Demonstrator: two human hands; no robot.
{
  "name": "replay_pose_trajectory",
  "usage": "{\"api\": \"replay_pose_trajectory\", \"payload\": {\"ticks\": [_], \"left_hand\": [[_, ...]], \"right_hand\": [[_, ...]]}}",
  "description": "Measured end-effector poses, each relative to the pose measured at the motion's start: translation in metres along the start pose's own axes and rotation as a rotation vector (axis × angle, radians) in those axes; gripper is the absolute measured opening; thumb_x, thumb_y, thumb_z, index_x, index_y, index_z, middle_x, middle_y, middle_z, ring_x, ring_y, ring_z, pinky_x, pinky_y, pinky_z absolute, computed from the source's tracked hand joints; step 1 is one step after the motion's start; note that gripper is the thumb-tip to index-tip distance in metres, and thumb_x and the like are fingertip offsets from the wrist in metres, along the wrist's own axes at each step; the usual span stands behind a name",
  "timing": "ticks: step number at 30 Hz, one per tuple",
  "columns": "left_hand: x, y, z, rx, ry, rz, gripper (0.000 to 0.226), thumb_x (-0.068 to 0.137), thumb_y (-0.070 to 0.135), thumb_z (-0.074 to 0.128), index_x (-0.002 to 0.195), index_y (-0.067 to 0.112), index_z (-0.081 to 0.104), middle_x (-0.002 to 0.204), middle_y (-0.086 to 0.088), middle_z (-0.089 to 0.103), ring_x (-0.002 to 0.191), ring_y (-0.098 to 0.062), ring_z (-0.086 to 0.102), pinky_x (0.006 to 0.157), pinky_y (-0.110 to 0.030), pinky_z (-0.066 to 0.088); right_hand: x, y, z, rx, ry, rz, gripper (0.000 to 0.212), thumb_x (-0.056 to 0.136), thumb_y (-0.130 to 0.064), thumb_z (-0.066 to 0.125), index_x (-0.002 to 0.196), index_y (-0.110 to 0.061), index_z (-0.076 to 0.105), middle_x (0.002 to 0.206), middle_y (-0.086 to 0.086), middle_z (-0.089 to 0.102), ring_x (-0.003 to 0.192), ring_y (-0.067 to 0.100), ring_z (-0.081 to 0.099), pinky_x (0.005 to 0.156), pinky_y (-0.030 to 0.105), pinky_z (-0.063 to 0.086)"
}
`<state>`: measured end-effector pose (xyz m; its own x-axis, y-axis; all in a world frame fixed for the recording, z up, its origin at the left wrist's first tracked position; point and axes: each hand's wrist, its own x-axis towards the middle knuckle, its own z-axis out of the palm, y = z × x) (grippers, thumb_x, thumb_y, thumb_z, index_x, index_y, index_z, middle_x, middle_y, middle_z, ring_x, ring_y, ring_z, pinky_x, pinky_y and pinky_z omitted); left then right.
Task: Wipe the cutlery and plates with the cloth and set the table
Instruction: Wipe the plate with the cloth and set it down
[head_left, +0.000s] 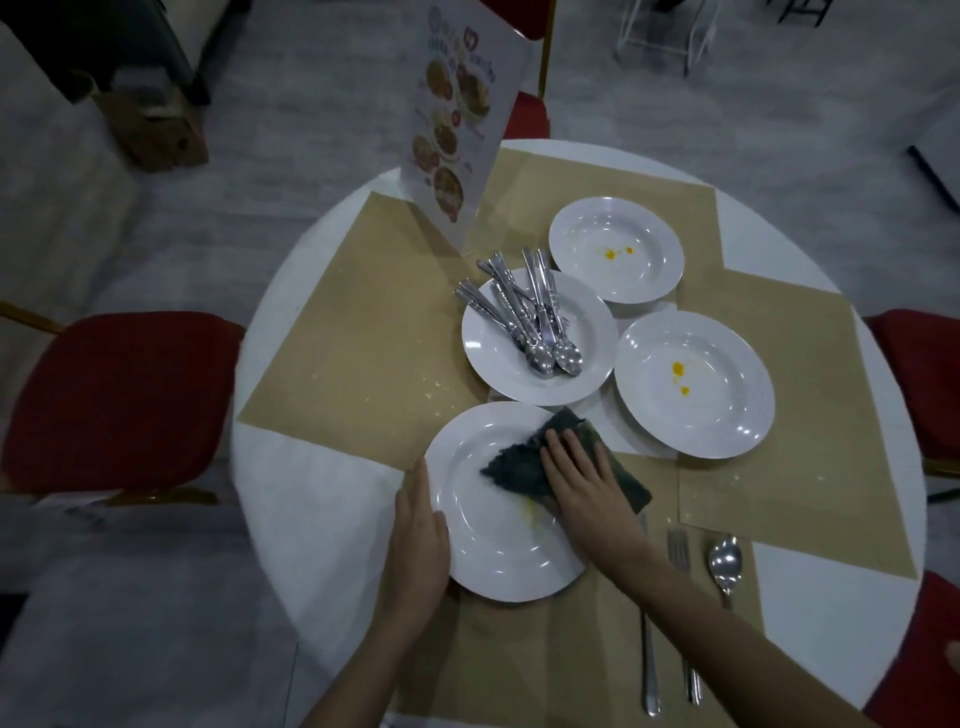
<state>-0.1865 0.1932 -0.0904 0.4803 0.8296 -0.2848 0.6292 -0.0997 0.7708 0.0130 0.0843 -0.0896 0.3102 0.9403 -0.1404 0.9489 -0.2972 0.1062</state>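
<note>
Cloth (524, 462) dark on near plate (498, 540), right hand (587, 483) pressing it with flat fingers, left hand (418, 530) fingers straight against plate rim

Near white plate (498, 535) lies flat, a dark crumpled cloth (524, 467) spread across it beside a yellow smear. Two more plates (696, 384) show yellow spots; another carries piled cutlery (524, 317). Fork (678, 551) and spoon (725, 561) lie alongside.
</note>
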Motion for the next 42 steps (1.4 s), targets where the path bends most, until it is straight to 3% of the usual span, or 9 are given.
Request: {"api": "replay_pose_trajectory", "payload": {"ticks": [5, 10, 16, 21, 23, 26, 32, 36, 42], "left_hand": [[0.003, 0.002, -0.004, 0.146, 0.024, 0.037, 0.061, 0.102, 0.018, 0.037, 0.153, 0.027, 0.007, 0.152, 0.0, 0.026, 0.128, -0.013, 0.042, 0.1, -0.024, 0.04], [0.011, -0.004, -0.017, 0.448, -0.044, 0.245, 0.058, 0.102, 0.017, 0.037, 0.152, 0.007, 0.01, 0.161, -0.009, 0.012, 0.148, -0.023, 0.016, 0.119, -0.032, 0.018], [0.004, -0.001, -0.021, 0.661, -0.121, 0.476, 0.068, 0.066, -0.001, 0.082, 0.127, -0.01, 0.054, 0.131, -0.025, 0.057, 0.117, -0.039, 0.059, 0.085, -0.048, 0.056], [0.004, -0.005, -0.016, 0.526, -0.078, 0.477, 0.052, 0.093, 0.01, 0.059, 0.139, -0.006, 0.041, 0.146, -0.02, 0.043, 0.132, -0.036, 0.046, 0.101, -0.048, 0.045], [0.007, -0.008, -0.016, 0.435, -0.087, 0.401, 0.053, 0.102, 0.019, 0.04, 0.149, 0.002, 0.023, 0.158, -0.009, 0.02, 0.145, -0.025, 0.024, 0.116, -0.038, 0.028], [0.009, -0.012, -0.015, 0.426, -0.139, 0.374, 0.06, 0.104, 0.019, 0.035, 0.151, 0.016, -0.002, 0.159, 0.003, -0.008, 0.149, -0.016, 0.0, 0.119, -0.026, 0.009], [0.003, -0.005, -0.014, 0.3, -0.149, 0.342, 0.056, 0.104, 0.019, 0.029, 0.15, 0.022, -0.003, 0.158, 0.01, -0.002, 0.147, -0.008, 0.0, 0.119, -0.023, 0.009], [-0.002, 0.001, -0.009, 0.108, -0.095, 0.216, 0.05, 0.104, 0.022, 0.032, 0.151, 0.028, 0.018, 0.154, 0.015, 0.021, 0.14, -0.001, 0.023, 0.109, -0.015, 0.022], [0.009, 0.003, -0.013, 0.109, -0.017, 0.151, 0.052, 0.099, 0.004, 0.044, 0.148, 0.019, 0.035, 0.143, -0.004, 0.041, 0.115, -0.004, 0.045, 0.095, -0.015, 0.038]], "right_hand": [[-0.003, -0.062, 0.005, 0.155, 0.102, -0.162, 0.065, 0.076, -0.034, 0.08, 0.13, -0.005, 0.059, 0.137, 0.012, 0.055, 0.127, 0.028, 0.053, 0.104, 0.045, 0.037], [-0.024, -0.026, 0.003, 0.083, 0.089, -0.355, 0.065, 0.082, -0.04, 0.073, 0.136, -0.009, 0.054, 0.143, 0.01, 0.051, 0.131, 0.024, 0.049, 0.106, 0.04, 0.041], [-0.028, 0.012, -0.002, -0.01, 0.08, -0.164, 0.068, 0.074, -0.038, 0.081, 0.13, -0.006, 0.059, 0.136, 0.012, 0.057, 0.126, 0.026, 0.054, 0.103, 0.045, 0.04], [-0.022, -0.052, 0.002, 0.154, 0.118, -0.18, 0.066, 0.077, -0.036, 0.08, 0.132, -0.008, 0.058, 0.139, 0.009, 0.054, 0.129, 0.025, 0.051, 0.105, 0.039, 0.037], [-0.023, -0.066, 0.001, 0.178, 0.11, -0.272, 0.064, 0.081, -0.038, 0.076, 0.135, -0.011, 0.056, 0.142, 0.006, 0.052, 0.131, 0.023, 0.049, 0.106, 0.037, 0.038], [-0.029, -0.048, -0.004, 0.128, 0.075, -0.36, 0.063, 0.084, -0.042, 0.071, 0.137, -0.013, 0.053, 0.144, 0.005, 0.05, 0.132, 0.021, 0.047, 0.107, 0.035, 0.039], [-0.035, 0.031, -0.004, 0.001, 0.068, -0.183, 0.069, 0.072, -0.028, 0.083, 0.132, -0.003, 0.057, 0.139, 0.016, 0.053, 0.128, 0.029, 0.051, 0.103, 0.047, 0.044], [-0.022, -0.01, -0.001, 0.066, 0.072, -0.054, 0.068, 0.067, -0.024, 0.088, 0.126, -0.003, 0.062, 0.134, 0.014, 0.058, 0.125, 0.029, 0.055, 0.101, 0.044, 0.046], [-0.025, -0.049, 0.001, 0.164, 0.061, -0.321, 0.072, 0.07, -0.023, 0.085, 0.134, -0.009, 0.056, 0.141, 0.01, 0.052, 0.13, 0.026, 0.05, 0.107, 0.038, 0.033]]}}
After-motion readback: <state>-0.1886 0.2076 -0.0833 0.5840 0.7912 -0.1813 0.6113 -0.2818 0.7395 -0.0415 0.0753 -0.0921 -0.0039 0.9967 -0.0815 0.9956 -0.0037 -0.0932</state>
